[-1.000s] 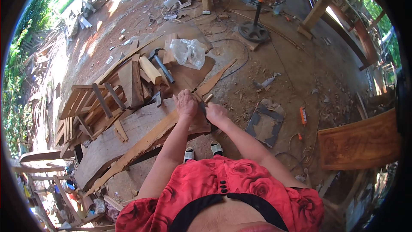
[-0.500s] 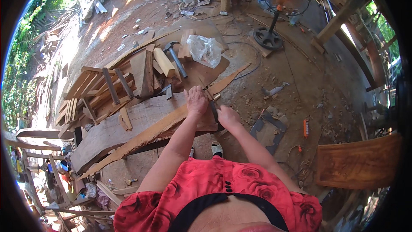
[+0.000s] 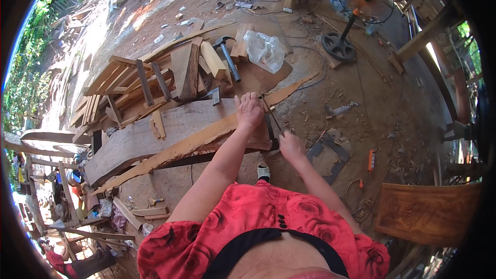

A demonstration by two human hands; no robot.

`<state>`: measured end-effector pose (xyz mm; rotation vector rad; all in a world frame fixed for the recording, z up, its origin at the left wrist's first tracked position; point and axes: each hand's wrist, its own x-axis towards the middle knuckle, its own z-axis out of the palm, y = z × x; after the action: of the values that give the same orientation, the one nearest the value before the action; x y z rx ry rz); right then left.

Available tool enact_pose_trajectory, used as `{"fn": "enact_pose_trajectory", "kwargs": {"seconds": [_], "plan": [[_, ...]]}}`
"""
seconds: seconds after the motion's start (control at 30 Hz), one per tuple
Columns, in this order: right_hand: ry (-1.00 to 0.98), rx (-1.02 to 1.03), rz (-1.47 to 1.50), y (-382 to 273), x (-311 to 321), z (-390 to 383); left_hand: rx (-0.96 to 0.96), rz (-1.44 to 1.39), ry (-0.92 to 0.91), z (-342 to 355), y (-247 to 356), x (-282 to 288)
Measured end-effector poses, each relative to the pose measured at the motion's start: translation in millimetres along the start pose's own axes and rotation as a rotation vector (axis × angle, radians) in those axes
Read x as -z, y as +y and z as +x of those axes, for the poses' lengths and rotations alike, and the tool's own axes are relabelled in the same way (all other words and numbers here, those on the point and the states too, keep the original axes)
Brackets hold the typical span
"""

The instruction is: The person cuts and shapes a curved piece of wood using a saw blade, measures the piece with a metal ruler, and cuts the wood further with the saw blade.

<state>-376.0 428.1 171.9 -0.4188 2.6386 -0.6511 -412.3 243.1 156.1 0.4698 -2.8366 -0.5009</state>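
My left hand (image 3: 249,111) presses on a long, rough-edged light plank (image 3: 194,147), its fingers curled over the far edge. The plank lies slantwise on a wide, thick grey-brown board (image 3: 150,132), with its narrow end jutting past the board to the right. My right hand (image 3: 292,146), slightly blurred, is closed around the near end of a long, thin dark tool (image 3: 275,119). That tool crosses the plank just right of my left hand. Whether it is a saw or a file I cannot tell.
A claw hammer (image 3: 228,58), a pale wood block (image 3: 213,61), a clear plastic bag (image 3: 264,50) and stacked wood pieces (image 3: 124,78) lie beyond the board. A standing fan (image 3: 341,45) is at the far right. A brown wooden panel (image 3: 428,214) stands near right.
My right hand has drawn back toward me and slightly right, with the tool at a different slant. My left hand stays on the plank. The whole view has shifted a little.
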Motion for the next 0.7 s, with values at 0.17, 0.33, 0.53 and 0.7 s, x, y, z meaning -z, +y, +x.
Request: {"fn": "enact_pose_trajectory", "kwargs": {"seconds": [0.17,0.33,0.53,0.7], "plan": [[-0.010,-0.062,0.003,-1.4,4.4,-8.6,-0.013,0.011,0.015,-1.4,0.1,-2.5],[0.057,-0.078,0.011,-16.8,12.5,29.9,-0.045,-0.011,0.033,2.2,12.0,-6.9],[-0.043,-0.066,-0.024,2.3,9.7,-23.0,-0.012,0.013,0.051,-1.0,-0.4,-4.1],[0.008,-0.069,-0.022,-14.3,12.2,18.1,-0.035,0.014,0.034,1.9,8.7,-3.4]]}}
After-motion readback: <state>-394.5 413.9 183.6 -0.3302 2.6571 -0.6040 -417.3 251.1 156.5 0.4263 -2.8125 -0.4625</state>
